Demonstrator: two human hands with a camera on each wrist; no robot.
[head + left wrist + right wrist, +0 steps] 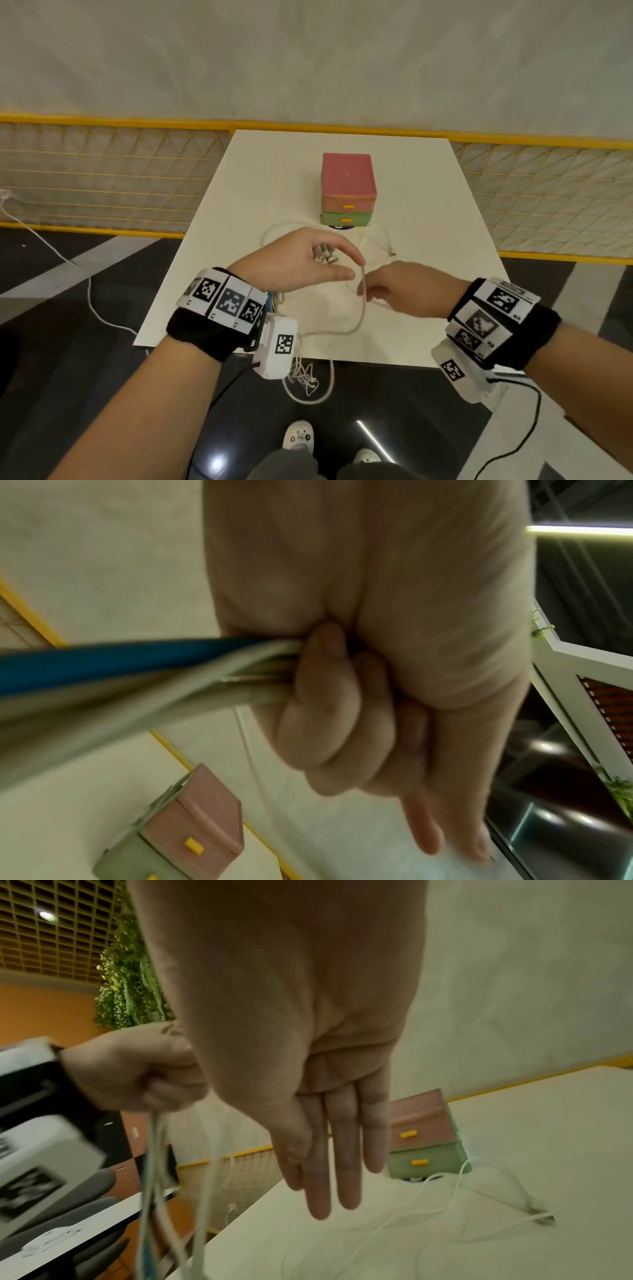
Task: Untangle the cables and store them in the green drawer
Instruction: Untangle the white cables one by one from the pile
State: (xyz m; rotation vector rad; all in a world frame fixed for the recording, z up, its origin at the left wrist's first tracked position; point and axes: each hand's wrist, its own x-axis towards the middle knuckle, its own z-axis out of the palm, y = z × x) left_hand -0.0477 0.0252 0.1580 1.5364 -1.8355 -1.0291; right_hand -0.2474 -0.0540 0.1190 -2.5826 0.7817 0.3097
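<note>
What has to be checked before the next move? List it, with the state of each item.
1. Left hand grips the cable bundle: ok.
2. Right hand holds a single cable: cannot tell.
3. Bundle untangled: not ok, a knot hangs below the table edge.
4. Green drawer open: not ok, shut.
5. Space in front of the drawer free: not ok, a loose white cable lies there.
</note>
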